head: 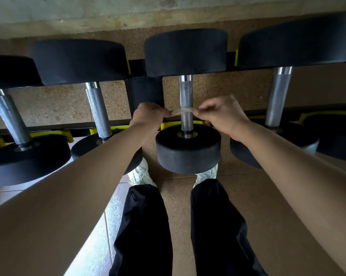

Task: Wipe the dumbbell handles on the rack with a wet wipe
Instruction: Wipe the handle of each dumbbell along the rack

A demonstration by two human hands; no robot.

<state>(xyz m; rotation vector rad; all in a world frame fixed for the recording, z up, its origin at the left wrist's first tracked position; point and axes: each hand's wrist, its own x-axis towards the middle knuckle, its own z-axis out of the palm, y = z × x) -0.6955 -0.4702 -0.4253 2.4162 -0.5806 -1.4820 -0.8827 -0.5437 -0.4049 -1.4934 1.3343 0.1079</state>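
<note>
Head view. Bare forearms, two, reaching in from the near corners. Black trousers [144, 226] and white shoes [140, 173] between them, on a speckled brown floor [237, 196].

Left hand [148, 116]: fingers curled, thumb and fingertips pinching the left end of the wet wipe [183, 111].

Right hand [222, 114]: fingers curled, pinching the wipe's right end.

Wet wipe: drawn into a thin taut strip between the hands, touching the knurled handle [185, 94] of the middle dumbbell [188, 150], towards its near end. Cannot tell whether it wraps behind the bar.

Middle dumbbell: black round heads, handle running near to far, lying on the rack [168, 124] in yellow cradles.

Neighbouring dumbbells: two to the left [98, 110] [9, 116], one to the right [277, 96], same rack.
</note>
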